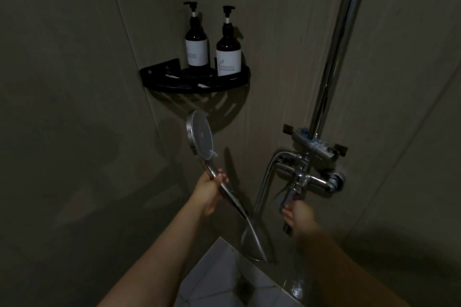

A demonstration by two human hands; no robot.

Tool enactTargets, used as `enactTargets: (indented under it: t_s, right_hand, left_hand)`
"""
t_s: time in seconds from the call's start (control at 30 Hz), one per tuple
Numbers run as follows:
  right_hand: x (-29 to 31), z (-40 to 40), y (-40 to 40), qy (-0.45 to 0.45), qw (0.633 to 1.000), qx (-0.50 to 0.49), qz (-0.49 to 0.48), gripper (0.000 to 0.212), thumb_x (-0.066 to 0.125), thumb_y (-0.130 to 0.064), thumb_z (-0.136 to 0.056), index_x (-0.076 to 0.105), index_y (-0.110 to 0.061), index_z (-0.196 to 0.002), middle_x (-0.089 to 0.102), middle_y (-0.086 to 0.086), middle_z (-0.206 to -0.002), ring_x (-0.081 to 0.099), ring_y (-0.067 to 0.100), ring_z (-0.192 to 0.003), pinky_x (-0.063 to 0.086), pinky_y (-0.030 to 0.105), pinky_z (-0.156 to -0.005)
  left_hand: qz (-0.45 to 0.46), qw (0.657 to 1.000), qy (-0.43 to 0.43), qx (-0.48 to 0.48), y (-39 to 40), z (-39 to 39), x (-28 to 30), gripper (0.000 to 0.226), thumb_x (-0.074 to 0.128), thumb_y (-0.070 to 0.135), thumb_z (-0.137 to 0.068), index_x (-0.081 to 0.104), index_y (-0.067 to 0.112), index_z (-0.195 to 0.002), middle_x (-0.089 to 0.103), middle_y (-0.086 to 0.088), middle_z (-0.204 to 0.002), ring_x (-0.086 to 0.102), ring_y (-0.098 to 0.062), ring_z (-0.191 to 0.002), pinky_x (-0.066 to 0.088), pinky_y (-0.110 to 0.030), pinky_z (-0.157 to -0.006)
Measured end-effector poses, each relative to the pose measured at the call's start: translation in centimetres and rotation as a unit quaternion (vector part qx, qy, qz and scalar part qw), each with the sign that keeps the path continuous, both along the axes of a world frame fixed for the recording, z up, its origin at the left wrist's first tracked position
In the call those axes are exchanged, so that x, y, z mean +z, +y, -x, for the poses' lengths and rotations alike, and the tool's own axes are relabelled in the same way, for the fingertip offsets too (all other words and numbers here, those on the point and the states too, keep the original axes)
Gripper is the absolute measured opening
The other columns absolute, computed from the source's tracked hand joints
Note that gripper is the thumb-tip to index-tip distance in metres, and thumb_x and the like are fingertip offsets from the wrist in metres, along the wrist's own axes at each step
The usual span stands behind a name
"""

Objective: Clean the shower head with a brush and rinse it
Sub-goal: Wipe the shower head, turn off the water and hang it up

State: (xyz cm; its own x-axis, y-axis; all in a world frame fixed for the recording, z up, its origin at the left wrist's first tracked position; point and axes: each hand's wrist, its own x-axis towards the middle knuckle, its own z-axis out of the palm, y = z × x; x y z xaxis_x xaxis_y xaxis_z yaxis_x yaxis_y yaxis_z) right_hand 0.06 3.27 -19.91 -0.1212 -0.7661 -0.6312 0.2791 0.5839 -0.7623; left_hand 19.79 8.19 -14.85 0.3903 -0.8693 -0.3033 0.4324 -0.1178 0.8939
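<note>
A: status on the shower head [200, 134]?

B: left hand [209, 190] is gripping its chrome handle, fingers wrapping round the upper part of it. Head is sitting up and out toward the corner, just below the black corner shelf [197, 82], face turning toward the valve side, away from the camera wearer. My read: aiming it off the body so spray is not hitting them

A: right hand?

B: right hand [298, 215] is down at the mixer valve [309, 177], fingers closing around a dark lever or knob under it. Frame is blurring there, so can't tell exactly which control it is gripping. Probably working the water for the rinse

A: water running?

B: can't tell. Too dim, not seeing any spray off the face

A: brush?

B: not seeing one anywhere in view. Neither hand is holding one, so we're either before the scrub or past it, my guess is the rinse part

A: hose?

B: hose [252, 237] is dropping from the handle base down toward the white tile floor [212, 279], hanging slack, so nothing is pulling on the grip

A: anything in the way?

B: two pump bottles [196, 43] are standing on the shelf right above the head. If it's tilting up with water on, they're getting sprayed. Riser pipe [334, 57] is well off to the right, not interfering
</note>
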Motion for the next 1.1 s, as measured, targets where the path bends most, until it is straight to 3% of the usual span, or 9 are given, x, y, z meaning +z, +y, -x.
enactTargets:
  t_s: [0.1, 0.17, 0.3, 0.4, 0.6, 0.73, 0.8, 0.93, 1.1]
  right_hand:
    - [-1.0, -1.7, 0.8, -0.053, 0.999, 0.007, -0.009, 0.034, 0.033, 0.001, -0.094, 0.048, -0.005, -0.124, 0.055, 0.024, -0.12, 0.046, 0.034, -0.126, 0.038, 0.039, -0.102]
    - [-1.2, -2.5, 1.1, -0.071, 0.997, 0.007, -0.008, 0.04, 0.039, 0.002, -0.092, 0.044, -0.003, -0.131, 0.058, 0.018, -0.114, 0.045, 0.03, -0.127, 0.036, 0.04, -0.103]
    - [-1.7, -3.1, 0.8, -0.058, 0.998, 0.025, 0.015, 0.043, 0.053, -0.009, -0.091, 0.043, -0.01, -0.133, 0.046, 0.01, -0.14, 0.041, 0.025, -0.129, 0.033, 0.045, -0.104]
    - [-2.4, -2.9, 0.0, -0.055, 0.998, 0.01, 0.032, 0.041, 0.051, -0.011, -0.093, 0.042, -0.011, -0.133, 0.045, 0.01, -0.142, 0.041, 0.026, -0.131, 0.034, 0.044, -0.103]
    - [-3.6, -3.2, -0.5, -0.062, 0.996, -0.027, 0.062, 0.04, 0.046, -0.009, -0.095, 0.038, -0.003, -0.134, 0.045, 0.018, -0.14, 0.044, 0.034, -0.129, 0.036, 0.045, -0.103]
    - [-3.7, -3.3, -0.2, -0.033, 0.995, -0.048, 0.082, 0.007, 0.05, -0.006, -0.093, 0.056, -0.01, -0.093, 0.055, 0.02, -0.107, 0.058, 0.03, -0.096, 0.04, 0.043, -0.099]
    - [-3.8, -3.3, -0.4, -0.037, 0.993, -0.061, 0.099, 0.023, 0.05, -0.003, -0.092, 0.048, -0.018, -0.074, 0.051, 0.013, -0.083, 0.05, 0.018, -0.068, 0.046, 0.035, -0.082]
    - [-4.0, -3.0, -0.5, -0.074, 0.987, -0.088, 0.115, 0.027, 0.048, 0.002, -0.092, 0.047, -0.016, -0.072, 0.047, 0.006, -0.071, 0.052, 0.016, -0.056, 0.047, 0.016, -0.047]
    - [-4.4, -2.7, -0.9, -0.079, 0.986, -0.088, 0.114, 0.016, 0.048, 0.003, -0.091, 0.052, -0.009, -0.082, 0.051, 0.006, -0.074, 0.059, 0.004, -0.04, 0.046, 0.006, -0.042]
  left_hand:
    - [-0.036, 0.999, -0.038, 0.013, 0.9, -0.4, -1.3, 0.008, 0.044, 0.004, -0.095, 0.047, 0.012, -0.095, 0.054, -0.004, -0.08, 0.055, -0.014, -0.072, 0.051, -0.024, -0.054]
    - [-0.064, 0.993, -0.092, 0.025, 1.5, -0.9, -2.1, 0.004, 0.047, 0.008, -0.094, 0.049, 0.012, -0.094, 0.056, -0.007, -0.085, 0.055, -0.016, -0.073, 0.051, -0.026, -0.058]
    - [-0.112, 0.954, -0.278, 0.035, 2.6, -2.5, -3.0, 0.023, 0.05, 0.018, -0.094, 0.051, -0.001, -0.106, 0.057, -0.016, -0.101, 0.058, -0.027, -0.099, 0.043, -0.029, -0.085]
    - [-0.119, 0.955, -0.268, 0.042, 2.6, -3.6, -2.9, 0.023, 0.046, 0.021, -0.096, 0.053, -0.001, -0.095, 0.06, -0.02, -0.096, 0.059, -0.031, -0.097, 0.046, -0.037, -0.089]
    - [-0.136, 0.969, -0.204, 0.03, 2.8, -4.9, -3.2, 0.018, 0.039, 0.021, -0.098, 0.042, 0.004, -0.095, 0.045, -0.006, -0.068, 0.046, -0.021, -0.062, 0.037, -0.03, -0.059]
    - [-0.125, 0.978, -0.168, 0.01, 3.5, -4.7, -3.7, 0.012, 0.039, 0.02, -0.098, 0.047, 0.012, -0.095, 0.048, -0.005, -0.077, 0.047, -0.018, -0.073, 0.043, -0.034, -0.076]
    - [-0.123, 0.974, -0.191, 0.007, 3.8, -4.8, -3.9, 0.015, 0.042, 0.021, -0.097, 0.044, 0.016, -0.083, 0.044, -0.004, -0.073, 0.042, -0.015, -0.067, 0.039, -0.03, -0.067]
    - [-0.109, 0.975, -0.192, 0.021, 3.8, -4.8, -4.0, 0.02, 0.046, 0.015, -0.095, 0.039, 0.016, -0.077, 0.041, -0.004, -0.073, 0.04, -0.016, -0.071, 0.037, -0.03, -0.069]
    - [-0.081, 0.985, -0.15, 0.036, 3.3, -4.3, -3.0, 0.02, 0.045, 0.009, -0.096, 0.04, 0.016, -0.078, 0.045, -0.002, -0.075, 0.043, -0.011, -0.069, 0.043, -0.028, -0.073]
